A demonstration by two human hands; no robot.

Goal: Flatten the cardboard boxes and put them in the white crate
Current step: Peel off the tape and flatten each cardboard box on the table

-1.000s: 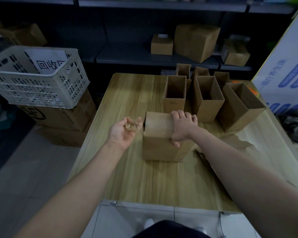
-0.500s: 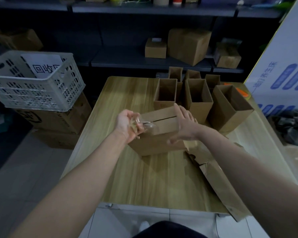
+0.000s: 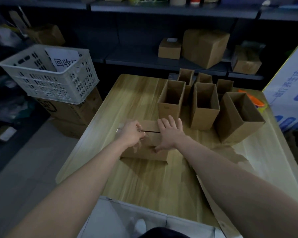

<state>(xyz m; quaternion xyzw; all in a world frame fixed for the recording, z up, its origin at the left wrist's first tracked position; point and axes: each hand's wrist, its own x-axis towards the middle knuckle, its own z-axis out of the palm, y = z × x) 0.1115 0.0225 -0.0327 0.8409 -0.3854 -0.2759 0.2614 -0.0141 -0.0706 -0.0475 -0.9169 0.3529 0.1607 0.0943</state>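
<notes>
A closed cardboard box (image 3: 144, 152) lies on the wooden table (image 3: 132, 93), its taped seam facing up. My left hand (image 3: 131, 133) sits on the seam's left part, fingers curled, pinching a clear strip of tape (image 3: 142, 133). My right hand (image 3: 170, 134) lies flat with straight fingers on the box top, right of the seam. Several open, upright boxes (image 3: 170, 100) stand just behind. The white crate (image 3: 46, 83) stands off the table to the left on stacked cartons and holds a printed sheet.
Flattened cardboard (image 3: 237, 155) lies on the table under and beside my right forearm. A large white printed carton (image 3: 291, 93) stands at the right. Dark shelves (image 3: 162, 60) with closed boxes run along the back. An orange object (image 3: 253, 98) lies at the far right table edge.
The box has been tipped so its seam faces up. My right hand went from gripping its top edge to lying flat on it. My left hand moved onto the seam with the tape.
</notes>
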